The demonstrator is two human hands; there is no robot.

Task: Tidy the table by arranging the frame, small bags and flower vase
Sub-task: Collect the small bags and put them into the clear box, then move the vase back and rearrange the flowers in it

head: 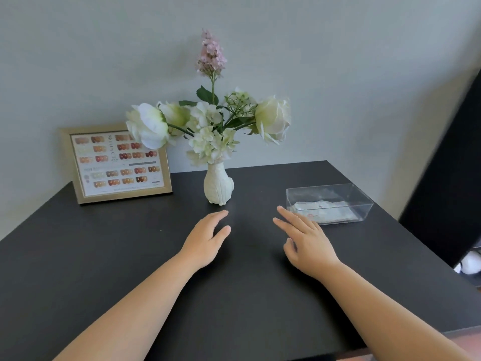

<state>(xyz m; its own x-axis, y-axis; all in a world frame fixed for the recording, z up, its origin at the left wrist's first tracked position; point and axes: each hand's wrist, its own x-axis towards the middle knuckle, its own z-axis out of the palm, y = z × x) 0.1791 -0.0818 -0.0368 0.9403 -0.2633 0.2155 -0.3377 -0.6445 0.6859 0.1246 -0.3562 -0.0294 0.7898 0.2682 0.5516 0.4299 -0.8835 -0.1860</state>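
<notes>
A white flower vase (218, 186) with white and pink flowers stands upright near the back middle of the black table (104, 251). A gold frame (117, 164) with a colour chart leans against the wall at the back left. Small clear bags (326, 211) lie flat inside a clear plastic box (330, 201) at the right. My left hand (208, 238) hovers open just in front of the vase, holding nothing. My right hand (307, 241) is open too, fingers spread, beside the box's left front corner.
A grey wall runs behind the table. A dark panel (453, 178) stands at the right, past the table's edge, with a white object (468, 264) low on the floor beside it. The table's front edge lies below my forearms.
</notes>
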